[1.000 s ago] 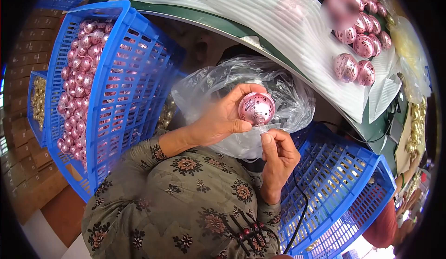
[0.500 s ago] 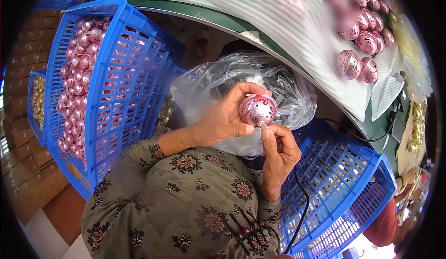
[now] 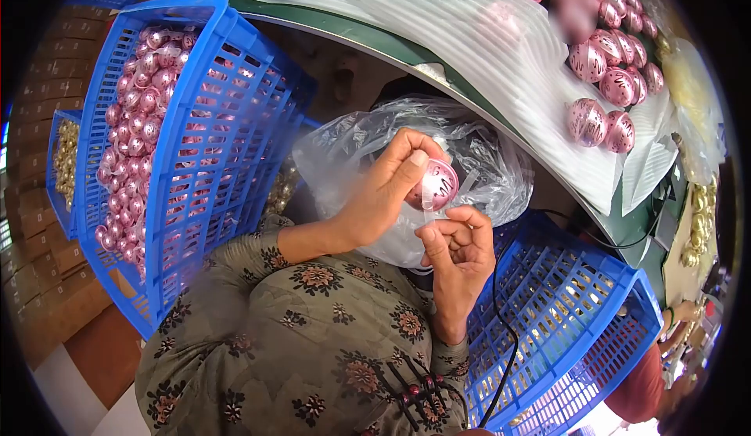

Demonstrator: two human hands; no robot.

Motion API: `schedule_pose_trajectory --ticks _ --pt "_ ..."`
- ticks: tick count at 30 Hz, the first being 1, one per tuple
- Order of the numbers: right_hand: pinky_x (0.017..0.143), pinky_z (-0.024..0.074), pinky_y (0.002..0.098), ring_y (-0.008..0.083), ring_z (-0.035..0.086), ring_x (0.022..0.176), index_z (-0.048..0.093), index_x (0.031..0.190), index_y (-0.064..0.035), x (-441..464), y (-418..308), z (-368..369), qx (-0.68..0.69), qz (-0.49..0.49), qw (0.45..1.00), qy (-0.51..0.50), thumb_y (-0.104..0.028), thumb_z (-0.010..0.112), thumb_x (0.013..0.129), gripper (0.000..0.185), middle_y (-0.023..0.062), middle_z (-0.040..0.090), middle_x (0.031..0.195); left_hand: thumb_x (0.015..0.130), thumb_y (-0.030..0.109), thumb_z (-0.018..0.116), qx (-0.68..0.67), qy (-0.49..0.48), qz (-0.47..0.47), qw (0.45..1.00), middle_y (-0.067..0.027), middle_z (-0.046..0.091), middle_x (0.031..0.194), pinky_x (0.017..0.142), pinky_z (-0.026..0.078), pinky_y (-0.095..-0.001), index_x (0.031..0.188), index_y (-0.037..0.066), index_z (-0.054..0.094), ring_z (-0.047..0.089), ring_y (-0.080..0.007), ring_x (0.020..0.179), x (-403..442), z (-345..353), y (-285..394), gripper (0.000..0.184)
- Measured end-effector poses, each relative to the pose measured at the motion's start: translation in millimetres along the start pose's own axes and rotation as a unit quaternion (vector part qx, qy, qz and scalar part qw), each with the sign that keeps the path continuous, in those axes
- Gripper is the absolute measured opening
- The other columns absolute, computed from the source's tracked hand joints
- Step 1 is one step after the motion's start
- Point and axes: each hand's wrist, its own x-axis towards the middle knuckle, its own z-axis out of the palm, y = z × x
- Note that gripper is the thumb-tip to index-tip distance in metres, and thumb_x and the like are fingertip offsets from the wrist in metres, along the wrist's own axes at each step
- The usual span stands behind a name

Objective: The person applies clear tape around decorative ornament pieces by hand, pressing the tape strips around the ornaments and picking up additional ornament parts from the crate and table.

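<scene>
A shiny pink ball with dark lettering [image 3: 440,185] is held by my left hand [image 3: 379,197], whose thumb and fingers grip its left side. Just below the ball, my right hand [image 3: 460,256] pinches a small clear strip [image 3: 428,201] that lies against the ball's lower left side. Behind both hands a crumpled clear plastic bag [image 3: 332,150] hangs open near the table edge.
A blue crate [image 3: 184,154] of pink balls stands at the left; other blue crates [image 3: 563,311] are at the lower right. Pink balls [image 3: 587,123] and white foam sheet [image 3: 469,37] lie on the green table [image 3: 328,25]. A co-worker's arm [image 3: 641,381] shows at right.
The ball has turned and tilted in my left hand, whose thumb has moved up onto it. My right hand has shifted slightly left and down, and the clear strip shows longer.
</scene>
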Motion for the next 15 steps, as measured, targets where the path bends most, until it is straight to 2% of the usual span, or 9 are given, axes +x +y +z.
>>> schedule_pose_trajectory --ticks 1,4,7,10,13,14,15 --pt "0.055 0.0413 0.0151 0.0027 0.054 0.065 0.05 0.111 -0.0007 0.9 -0.1 0.5 -0.004 -0.008 1.0 0.001 0.003 0.066 0.083 0.032 0.0047 0.063 0.085 0.097 0.025 0.042 -0.014 -0.001 -0.001 1.0 -0.0121 0.05 0.117 0.094 0.043 -0.0337 0.113 0.004 0.042 0.051 -0.0161 0.108 0.0 0.3 0.5 0.027" --pt "0.055 0.0423 0.0153 0.0032 0.055 0.065 0.049 0.11 -0.0004 4.6 0.9 1.5 -0.016 -0.033 0.999 0.001 0.004 0.066 0.083 0.032 0.0049 0.063 0.088 0.097 0.021 0.048 -0.097 -0.06 0.022 0.993 -0.0133 0.049 0.123 0.094 0.042 -0.033 0.115 0.006 0.044 0.05 -0.0163 0.11 -4.3 -7.3 0.3 0.025" --pt "0.056 0.043 0.0155 0.0037 0.056 0.066 0.05 0.11 -0.0003 6.5 -1.9 5.2 -0.02 -0.04 0.999 0.001 0.004 0.066 0.083 0.032 0.005 0.063 0.088 0.092 0.023 0.059 0.11 -0.052 0.165 0.979 -0.0082 0.05 0.117 0.085 0.045 -0.0259 0.109 0.007 0.051 0.052 -0.0132 0.102 -4.0 -7.1 -3.1 0.024" --pt "0.056 0.0439 0.0163 0.0045 0.056 0.066 0.05 0.109 -0.0008 9.8 -3.9 7.1 -0.021 -0.026 0.999 -0.005 0.003 0.067 0.082 0.032 0.0056 0.064 0.087 0.089 0.015 0.063 0.167 -0.039 0.158 0.972 -0.0089 0.049 0.12 0.089 0.043 -0.0276 0.102 0.007 0.055 0.051 -0.0147 0.105 -4.7 -8.2 5.4 0.017" --pt "0.057 0.0453 0.018 0.0057 0.057 0.067 0.051 0.108 -0.0014 13.4 -4.9 7.6 -0.009 -0.016 0.999 -0.033 0.001 0.068 0.082 0.032 0.0069 0.066 0.085 0.091 0.009 0.056 0.197 -0.003 0.231 0.953 -0.0159 0.048 0.126 0.095 0.041 -0.0337 0.097 0.004 0.054 0.049 -0.0194 0.112 7.3 -11.1 21.0 0.008" --pt "0.057 0.0458 0.0187 0.0062 0.058 0.067 0.051 0.108 -0.0016 15.1 -4.9 8.0 -0.002 -0.015 0.999 -0.045 0.0 0.069 0.082 0.031 0.0074 0.067 0.084 0.091 0.011 0.059 0.161 0.013 0.287 0.944 -0.0088 0.05 0.122 0.086 0.045 -0.0263 0.1 0.005 0.055 0.051 -0.0149 0.105 15.0 -12.1 32.7 0.011" --pt "0.057 0.046 0.0192 0.0066 0.058 0.067 0.052 0.107 -0.0017 17.9 -2.8 8.2 0.001 -0.01 0.999 -0.051 0.0 0.069 0.082 0.03 0.0079 0.067 0.083 0.092 0.011 0.058 0.122 0.028 0.335 0.934 -0.0084 0.051 0.121 0.084 0.047 -0.0261 0.1 0.005 0.055 0.052 -0.0136 0.102 23.7 -16.4 45.5 0.011"
